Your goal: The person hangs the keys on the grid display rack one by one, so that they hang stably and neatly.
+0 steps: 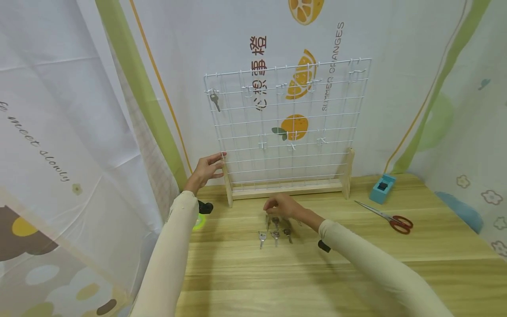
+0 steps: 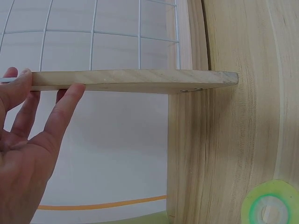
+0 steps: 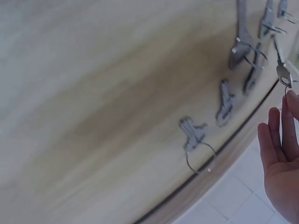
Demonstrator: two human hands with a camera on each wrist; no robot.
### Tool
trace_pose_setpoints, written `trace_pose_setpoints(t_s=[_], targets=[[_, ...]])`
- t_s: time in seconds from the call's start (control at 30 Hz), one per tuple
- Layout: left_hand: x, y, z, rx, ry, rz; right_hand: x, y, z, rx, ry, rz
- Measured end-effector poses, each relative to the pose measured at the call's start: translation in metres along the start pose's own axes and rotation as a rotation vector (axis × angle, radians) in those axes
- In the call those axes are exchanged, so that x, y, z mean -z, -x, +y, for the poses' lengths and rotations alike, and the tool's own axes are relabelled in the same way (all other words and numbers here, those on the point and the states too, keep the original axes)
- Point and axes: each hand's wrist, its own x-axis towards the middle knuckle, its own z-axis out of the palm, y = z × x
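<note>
A white wire grid rack (image 1: 291, 166) stands upright in a wooden base. My left hand (image 1: 207, 169) grips the top of its left wooden upright (image 2: 131, 80), thumb on one side and fingers on the other. With thumb and finger, my right hand (image 3: 285, 154) pinches the thin ring of a silver key (image 3: 283, 72); the key dangles over the table in the head view. Several loose keys, such as this one (image 1: 262, 238), lie on the table below that hand, some with rings. One key (image 1: 214, 100) hangs from a hook at the grid's upper left.
White hooks (image 1: 322, 140) sit on the grid in an upper and a lower row. Red-handled scissors (image 1: 400, 223) and a blue box-like holder (image 1: 382, 188) lie at the right. A yellow-green tape roll (image 2: 250, 205) is near the left forearm. Printed curtains (image 1: 186, 39) surround the wooden table.
</note>
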Motion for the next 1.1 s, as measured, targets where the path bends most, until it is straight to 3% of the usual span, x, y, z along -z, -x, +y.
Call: trace_pose_setpoints(t_s=[0.4, 1.1], targets=[[0.001, 0.001, 0.000, 0.001, -0.006, -0.006, 0.036, -0.013, -0.016, 0.046, 0.057, 0.076], [0.003, 0.000, -0.002, -0.009, -0.023, -0.022, 0.114, -0.052, -0.075, 0.040, 0.032, 0.197]])
